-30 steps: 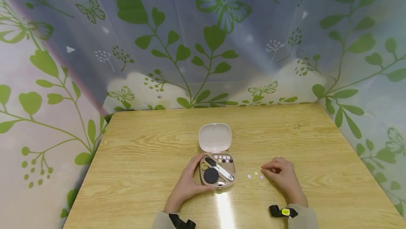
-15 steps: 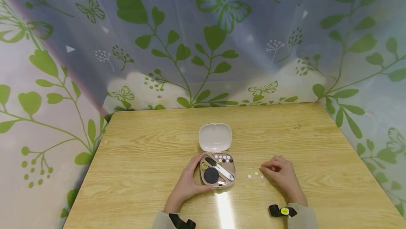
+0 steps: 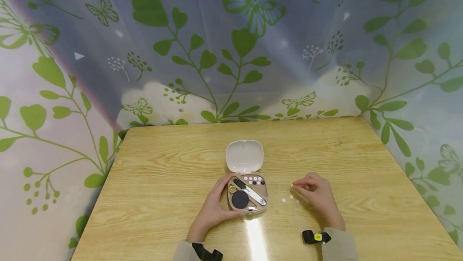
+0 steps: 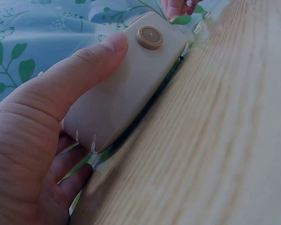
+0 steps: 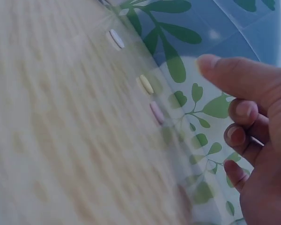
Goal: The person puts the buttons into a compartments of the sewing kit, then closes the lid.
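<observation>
Button (image 3: 292, 185) your right hand (image 3: 317, 193) pinches moved nearer the case (image 4: 114, 96) your left hand (image 3: 215, 208) grips, its knob (image 4: 151, 37) clear only from left wrist.

Bkgd is filled by printed cloth (image 3: 202, 16), hung in soft folds behind table (image 3: 155, 180). Blue-grey is shown up top, fading to off-wht nr tabletop. L side (image 3: 18, 72) is tinted pinkish-wht; R side (image 3: 445, 24), pale bl-grn. All 3 sides are patterned w/ grn leafy stems (image 3: 150, 6) & butterflies (image 3: 102, 10). Tabletop is finished in yellowish woodgrain, rear corners rounded; bright streak of light (image 3: 256, 235) is reflected nr front.
</observation>
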### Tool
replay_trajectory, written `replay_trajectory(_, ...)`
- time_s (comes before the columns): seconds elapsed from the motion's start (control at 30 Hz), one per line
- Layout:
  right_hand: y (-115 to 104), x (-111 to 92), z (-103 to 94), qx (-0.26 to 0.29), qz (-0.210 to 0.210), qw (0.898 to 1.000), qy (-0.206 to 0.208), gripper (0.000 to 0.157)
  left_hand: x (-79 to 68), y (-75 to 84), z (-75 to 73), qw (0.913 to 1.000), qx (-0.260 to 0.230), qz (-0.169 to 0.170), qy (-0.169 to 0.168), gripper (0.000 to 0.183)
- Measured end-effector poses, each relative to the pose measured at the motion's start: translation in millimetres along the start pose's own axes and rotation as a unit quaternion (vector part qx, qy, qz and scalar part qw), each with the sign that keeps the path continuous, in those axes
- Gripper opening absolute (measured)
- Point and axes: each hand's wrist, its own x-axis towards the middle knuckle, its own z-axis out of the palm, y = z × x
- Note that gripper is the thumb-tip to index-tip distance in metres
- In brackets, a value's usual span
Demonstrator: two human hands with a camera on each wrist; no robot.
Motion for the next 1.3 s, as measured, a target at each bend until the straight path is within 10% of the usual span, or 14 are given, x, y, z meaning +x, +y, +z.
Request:
replay_trajectory(0.43, -52.7, 17.6, 7.4, 0.018, -0.077, 0.997, 0.001, 0.017, 0.4, 1.1, -0.8, 0.9999, -0.013, -0.009, -0.004, 0.114)
replay_trajectory(1.3, -85.7, 45.5, 47.6, 0.044, -0.175, 0.983, -0.032, 0.021, -0.3, 1.2, -2.3, 0.9999, -0.004, -0.011, -0.006, 0.114)
